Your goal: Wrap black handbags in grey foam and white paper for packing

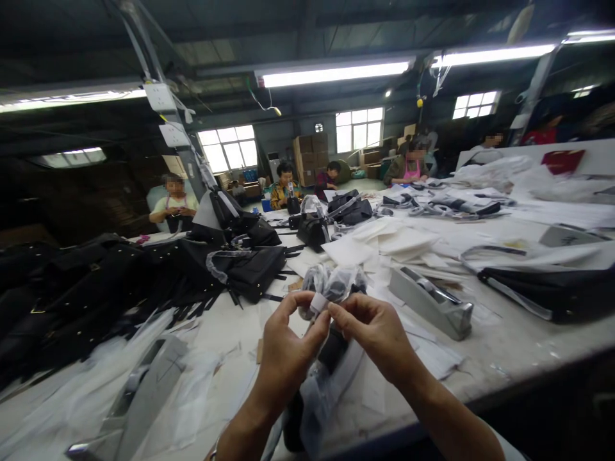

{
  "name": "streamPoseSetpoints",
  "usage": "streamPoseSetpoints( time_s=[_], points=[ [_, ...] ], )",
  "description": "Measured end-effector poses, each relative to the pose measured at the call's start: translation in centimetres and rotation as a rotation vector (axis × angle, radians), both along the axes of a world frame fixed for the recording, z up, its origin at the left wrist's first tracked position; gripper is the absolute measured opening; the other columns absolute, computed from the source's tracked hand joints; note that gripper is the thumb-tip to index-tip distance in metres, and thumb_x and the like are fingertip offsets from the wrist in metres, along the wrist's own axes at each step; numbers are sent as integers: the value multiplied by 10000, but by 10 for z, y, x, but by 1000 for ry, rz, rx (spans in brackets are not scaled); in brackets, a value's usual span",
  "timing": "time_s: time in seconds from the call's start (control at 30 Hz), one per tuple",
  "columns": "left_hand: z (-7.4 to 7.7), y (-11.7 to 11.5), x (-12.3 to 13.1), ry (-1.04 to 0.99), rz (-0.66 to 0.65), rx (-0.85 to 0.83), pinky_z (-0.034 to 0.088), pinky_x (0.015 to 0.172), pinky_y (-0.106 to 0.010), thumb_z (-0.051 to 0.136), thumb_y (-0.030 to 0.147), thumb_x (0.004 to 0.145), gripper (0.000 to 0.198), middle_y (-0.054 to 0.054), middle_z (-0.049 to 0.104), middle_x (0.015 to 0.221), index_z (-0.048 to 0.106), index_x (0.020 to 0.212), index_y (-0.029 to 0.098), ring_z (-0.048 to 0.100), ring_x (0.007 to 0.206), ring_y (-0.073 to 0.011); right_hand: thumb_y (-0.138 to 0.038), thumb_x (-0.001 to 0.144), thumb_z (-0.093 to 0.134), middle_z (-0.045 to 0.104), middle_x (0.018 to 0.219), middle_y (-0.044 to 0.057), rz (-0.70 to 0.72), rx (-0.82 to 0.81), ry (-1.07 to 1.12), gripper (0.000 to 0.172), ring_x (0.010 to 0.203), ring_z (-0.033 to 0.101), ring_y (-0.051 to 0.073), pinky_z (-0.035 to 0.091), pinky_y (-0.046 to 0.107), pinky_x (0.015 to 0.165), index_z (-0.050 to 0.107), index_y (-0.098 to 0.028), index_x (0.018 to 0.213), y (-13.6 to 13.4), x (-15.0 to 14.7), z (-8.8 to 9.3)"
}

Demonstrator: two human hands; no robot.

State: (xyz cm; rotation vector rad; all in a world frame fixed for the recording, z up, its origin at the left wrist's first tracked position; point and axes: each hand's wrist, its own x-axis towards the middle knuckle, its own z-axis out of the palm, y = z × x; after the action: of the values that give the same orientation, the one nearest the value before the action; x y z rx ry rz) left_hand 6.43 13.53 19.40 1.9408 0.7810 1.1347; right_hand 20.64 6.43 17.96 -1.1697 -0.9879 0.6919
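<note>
My left hand (291, 342) pinches a small white piece (318, 302), like paper or foam, between thumb and forefinger. Close against it, my right hand (379, 330) has its thumb and fingertips pressed together; what they grip is too small to make out. Clear plastic wrap (342, 282) bunches up just behind my fingers. Below them lies a black bag part (334, 351), partly covered in translucent wrapping (319, 397) and partly hidden by my hands.
A grey tape dispenser (432, 304) stands right of my hands, another tape dispenser (139, 390) at front left. Black bags (257, 266) crowd the table's left side. White sheets (384, 240) lie behind my hands, a wrapped black bag (552, 288) far right. Several people sit across the table.
</note>
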Motion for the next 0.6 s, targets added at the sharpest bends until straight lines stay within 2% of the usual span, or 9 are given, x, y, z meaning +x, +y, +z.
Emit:
streamPoseSetpoints(
  time_s=[0.17,0.37,0.47,0.6],
  points=[
    [-3,2,-2,43,-49,-31,488,820,-306,698,344,816,224,-21,705,947,652,990,210,656,931,-216,-482,795,756,613,572,-10,50,-47,-20,373,511,515,84,391,208,502,662,-140,679,-3,7,-2],
    [0,1,1,-8,-65,-109,502,796,-315,736,389,771,262,-39,727,916,674,943,200,675,909,-239,-497,734,796,655,581,15,32,-99,-47,380,496,569,111,434,216,477,680,-141,676,1,15,-6],
    [3,-3,3,-55,-108,-232,507,782,-305,765,393,741,281,-53,736,896,684,914,187,678,895,-240,-483,670,844,616,506,-2,68,-127,19,395,425,519,95,388,209,426,657,-141,605,6,20,-10],
    [5,-4,3,-160,-249,-498,509,726,-274,764,419,743,334,-65,736,858,682,941,163,679,809,-210,-484,711,819,634,547,-2,266,-41,126,382,468,529,85,404,207,476,679,-138,630,11,25,-14]
  ],
)
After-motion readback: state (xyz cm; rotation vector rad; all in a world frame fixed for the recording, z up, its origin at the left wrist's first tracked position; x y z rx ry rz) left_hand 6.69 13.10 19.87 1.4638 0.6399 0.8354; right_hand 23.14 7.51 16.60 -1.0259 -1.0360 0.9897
